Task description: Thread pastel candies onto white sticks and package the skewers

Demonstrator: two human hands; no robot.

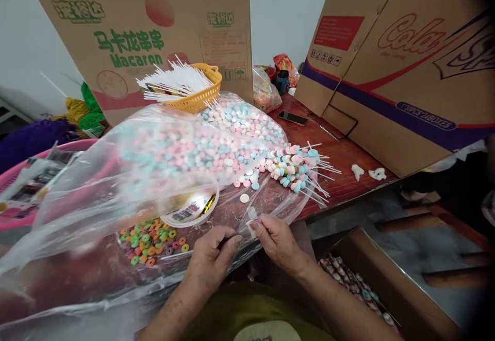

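- Skewers of pastel candy bunched on the desk, look done
- tons of loose candies beside them, unthreaded
- right hand pinching whitish scrap; left hand curled, can't tell if empty

Dark phone near a Cola carton.

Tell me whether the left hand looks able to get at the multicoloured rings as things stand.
Probably yes: the left hand is close beside the multicoloured rings, which lie loose and seem uncovered. A thin white stick nearby looks too slight to block the way.
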